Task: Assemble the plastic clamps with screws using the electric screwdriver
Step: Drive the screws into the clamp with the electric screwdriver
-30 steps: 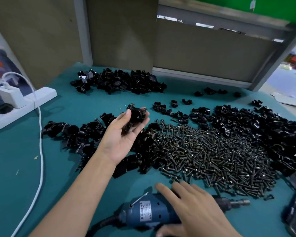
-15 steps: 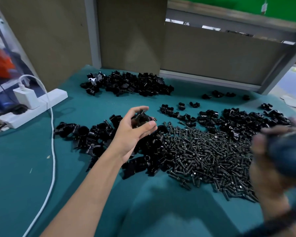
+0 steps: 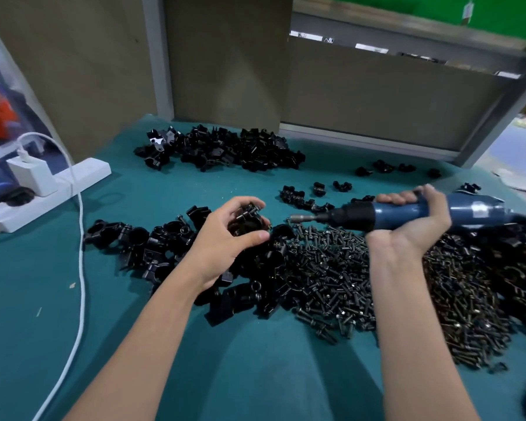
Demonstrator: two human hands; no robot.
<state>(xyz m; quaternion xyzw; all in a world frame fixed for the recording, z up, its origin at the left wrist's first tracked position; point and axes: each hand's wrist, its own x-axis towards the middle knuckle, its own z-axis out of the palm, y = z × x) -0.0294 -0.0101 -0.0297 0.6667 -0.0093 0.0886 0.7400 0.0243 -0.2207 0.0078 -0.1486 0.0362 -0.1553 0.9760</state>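
My left hand (image 3: pixel 225 241) grips a black plastic clamp (image 3: pixel 247 218) with a screw standing in it, above the pile of black clamps (image 3: pixel 152 247). My right hand (image 3: pixel 413 221) holds the blue electric screwdriver (image 3: pixel 407 212) level over the table. Its bit (image 3: pixel 301 218) points left, a short gap from the held clamp. A wide heap of dark screws (image 3: pixel 346 278) covers the teal mat below both hands.
Another clamp heap (image 3: pixel 225 151) lies at the back and more clamps (image 3: pixel 516 268) at the right edge. A white power strip (image 3: pixel 52 189) with a charger and white cable (image 3: pixel 79 268) sits at the left. Brown panels wall the table's far side.
My right hand has lifted the screwdriver from the near table edge and swung it up to the right, bit turned toward the clamp. My left hand curled tighter round the clamp.
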